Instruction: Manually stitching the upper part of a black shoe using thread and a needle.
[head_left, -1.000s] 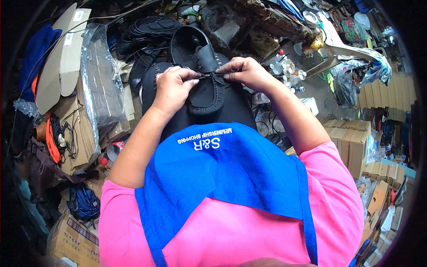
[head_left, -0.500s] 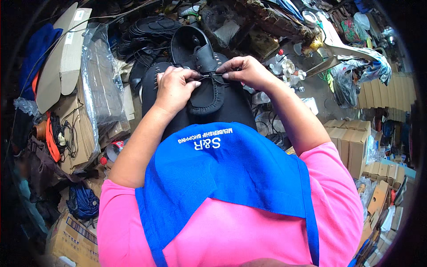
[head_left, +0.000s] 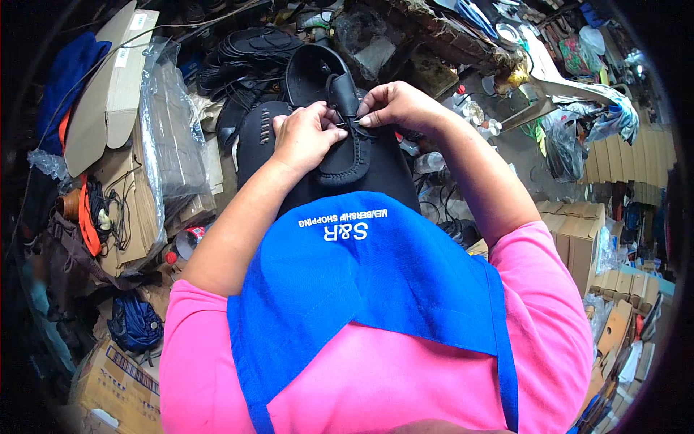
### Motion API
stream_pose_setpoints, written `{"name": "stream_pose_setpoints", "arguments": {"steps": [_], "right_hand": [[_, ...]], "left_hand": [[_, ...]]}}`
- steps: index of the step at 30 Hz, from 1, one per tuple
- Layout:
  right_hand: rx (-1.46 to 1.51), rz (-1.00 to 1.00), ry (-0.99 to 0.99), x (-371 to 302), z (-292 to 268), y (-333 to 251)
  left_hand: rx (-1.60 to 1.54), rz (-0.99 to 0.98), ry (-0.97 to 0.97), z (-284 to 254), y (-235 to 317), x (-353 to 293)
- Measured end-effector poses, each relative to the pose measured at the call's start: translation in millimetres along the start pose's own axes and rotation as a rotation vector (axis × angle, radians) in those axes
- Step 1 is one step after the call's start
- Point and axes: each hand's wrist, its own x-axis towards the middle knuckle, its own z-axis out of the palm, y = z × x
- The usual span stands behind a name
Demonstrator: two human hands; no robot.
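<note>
A black moccasin-style shoe [head_left: 344, 172] rests on my lap, its stitched toe pointing toward me and its opening at the far end. Across its upper, just below the raised tongue [head_left: 341, 94], runs a thin black lace [head_left: 352, 124]. My left hand [head_left: 307, 137] pinches the lace between thumb and fingers at the left of the shoe. On the other side, my right hand [head_left: 394, 106] has thumb and forefinger closed on the lace too. The lace's exact path between the fingertips is too small to make out.
Black shoe pieces [head_left: 246, 61] are heaped beyond my knees. Flattened cardboard [head_left: 108, 94] and a plastic-wrapped stack [head_left: 170, 123] stand at the left. Plastic bottles [head_left: 430, 162] lie right of my lap, with cardboard boxes [head_left: 567, 231] farther right.
My hands have come closer together over the shoe's upper, the lace still in both. The shoe and my lap sit slightly farther right in the view.
</note>
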Motion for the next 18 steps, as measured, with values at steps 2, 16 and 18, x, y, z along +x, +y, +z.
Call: {"name": "stream_pose_setpoints", "arguments": {"steps": [2, 16, 18], "right_hand": [[-0.044, 0.009, 0.023, 0.6, 2.8, -7.9], [-0.091, -0.004, -0.01, 1.0, 1.6, -21.5], [-0.085, -0.006, -0.02, 0.5, 0.8, -20.9]], "left_hand": [[-0.01, -0.005, -0.013, -0.3, 1.9, 1.0], [-0.156, 0.053, -0.077, -13.5, 2.5, 0.1], [-0.159, 0.057, -0.072, -12.5, 2.0, -0.3]]}}
